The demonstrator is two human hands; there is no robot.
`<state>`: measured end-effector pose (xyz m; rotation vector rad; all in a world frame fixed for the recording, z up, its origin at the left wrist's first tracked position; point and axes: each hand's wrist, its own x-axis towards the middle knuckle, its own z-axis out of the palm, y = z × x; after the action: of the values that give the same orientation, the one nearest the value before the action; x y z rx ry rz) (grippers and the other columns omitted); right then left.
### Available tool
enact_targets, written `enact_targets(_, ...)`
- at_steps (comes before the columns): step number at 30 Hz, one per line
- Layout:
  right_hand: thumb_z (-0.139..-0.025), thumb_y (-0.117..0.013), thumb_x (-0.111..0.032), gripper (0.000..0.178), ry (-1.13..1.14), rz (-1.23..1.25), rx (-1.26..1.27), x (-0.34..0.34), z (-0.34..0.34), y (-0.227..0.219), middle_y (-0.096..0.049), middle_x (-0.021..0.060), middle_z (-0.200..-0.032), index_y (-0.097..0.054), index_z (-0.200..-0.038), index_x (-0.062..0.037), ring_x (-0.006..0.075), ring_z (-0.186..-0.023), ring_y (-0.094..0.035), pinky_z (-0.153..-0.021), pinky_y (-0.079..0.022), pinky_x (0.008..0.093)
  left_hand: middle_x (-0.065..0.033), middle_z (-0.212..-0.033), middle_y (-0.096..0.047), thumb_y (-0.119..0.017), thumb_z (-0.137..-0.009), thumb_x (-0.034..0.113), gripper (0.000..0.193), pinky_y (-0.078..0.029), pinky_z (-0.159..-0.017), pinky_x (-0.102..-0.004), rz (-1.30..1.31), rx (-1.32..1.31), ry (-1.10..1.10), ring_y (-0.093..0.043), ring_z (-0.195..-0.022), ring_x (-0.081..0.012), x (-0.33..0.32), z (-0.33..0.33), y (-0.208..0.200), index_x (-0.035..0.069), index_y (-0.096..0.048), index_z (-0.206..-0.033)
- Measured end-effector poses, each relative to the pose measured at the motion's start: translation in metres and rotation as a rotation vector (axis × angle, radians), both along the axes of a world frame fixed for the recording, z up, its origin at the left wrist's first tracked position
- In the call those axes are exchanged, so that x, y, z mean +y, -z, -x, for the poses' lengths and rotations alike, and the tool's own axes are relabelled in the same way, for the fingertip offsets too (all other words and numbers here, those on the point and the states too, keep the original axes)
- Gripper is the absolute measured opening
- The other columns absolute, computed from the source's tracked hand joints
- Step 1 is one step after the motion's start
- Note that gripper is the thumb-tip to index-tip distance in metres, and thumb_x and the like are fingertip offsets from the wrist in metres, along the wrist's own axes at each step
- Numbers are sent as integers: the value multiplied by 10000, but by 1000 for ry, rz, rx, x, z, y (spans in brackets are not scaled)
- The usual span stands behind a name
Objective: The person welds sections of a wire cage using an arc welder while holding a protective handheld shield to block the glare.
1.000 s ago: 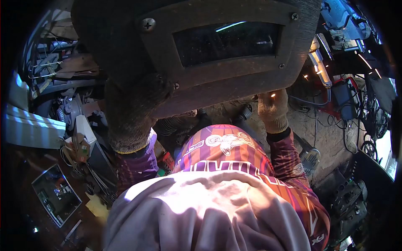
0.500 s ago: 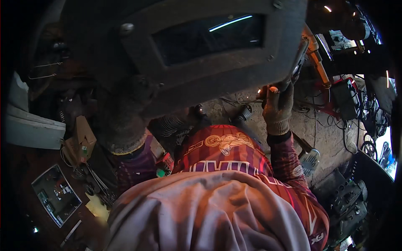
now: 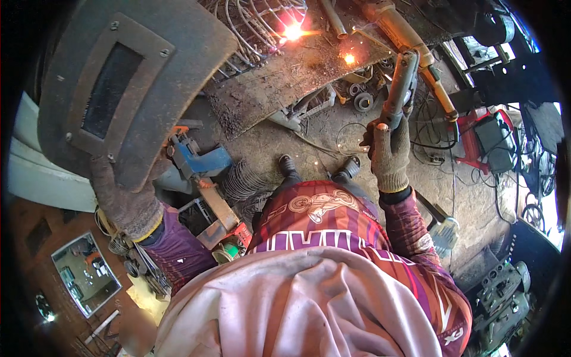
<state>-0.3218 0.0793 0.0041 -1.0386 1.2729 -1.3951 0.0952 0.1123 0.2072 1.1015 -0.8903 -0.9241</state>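
Note:
In my gloved left hand (image 3: 128, 199) is a dark welding shield (image 3: 196, 35) with a framed dark window. It is tilted off to the left. My gloved right hand (image 3: 392, 157) is closed around a grey welding electrode holder (image 3: 399, 83), which points away from me. Beyond them, bent metal rods (image 3: 242, 33) form a cage-like piece on the worn worktable (image 3: 247, 101). A bright glow sits on the rods, and a smaller orange glow shows nearer the table edge. An orange power tool (image 3: 398, 27) lies just past the electrode holder.
At left centre stands a blue tool or vise (image 3: 199, 157), with a coil of wire (image 3: 244, 184) beside it. Cables cross the floor on the right, near a red and grey machine (image 3: 495, 140). A mirror-like panel (image 3: 86, 273) lies lower left. A metal pipe (image 3: 333, 18) rests on the table.
My left hand has swung the welding shield from in front of me to the left, uncovering the worktable, rods and glow. My right hand stays nearly in place with the electrode holder.

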Motion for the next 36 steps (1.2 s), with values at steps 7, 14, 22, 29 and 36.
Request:
enact_targets(7, -987, -593, -312, 408, -188, -20, -151, -12, 15, -24, -610, 61, -934, -491, -1268, -34, 119, -730, -595, -633, -538, 284, -293, -1346, -538, -506, -1010, 378, 598, -654, -680, -563, -128, -113, -199, -654, -1098, -416, 31, 24, 28, -25, -385, -1435)
enact_targets(14, -1018, -562, -216, 413, -200, -40, -230, -41, 5, -85, -615, 55, -976, -462, -1364, -14, 118, -755, -624, -594, -523, 249, -237, -1312, -557, -656, -923, 313, 594, -635, -708, -541, -136, 58, -174, -656, -1063, -378, 30, 40, 31, 22, -460, -1402)
enact_targets(22, -978, -636, -300, 391, -49, -73, 90, -19, -18, -35, -630, 56, -871, -558, -1212, 4, 103, -694, -604, -604, -505, 258, -225, -1315, -565, -729, -871, 333, 685, -637, -671, -543, -105, -414, -108, -669, -1027, -371, -2, 4, 54, 48, -434, -1420)
enact_targets(29, -978, -599, -348, 471, -125, -34, 247, -25, 0, -26, -661, 92, -841, -538, -1251, 31, 159, -692, -624, -649, -509, 318, -244, -1359, -528, -671, -915, 341, 655, -596, -893, -452, -114, 122, 181, -602, -1158, -365, 9, -8, 54, 16, -416, -1424)
enact_targets(36, -986, -582, -317, 505, -330, -75, 327, -46, 23, -27, -667, 165, -930, -482, -1329, 39, 226, -793, -662, -716, -518, 347, -355, -1449, -392, -513, -1007, 334, 669, -536, -778, -771, -30, 155, -182, -548, -1181, -554, 28, 3, 65, -27, -241, -1500)
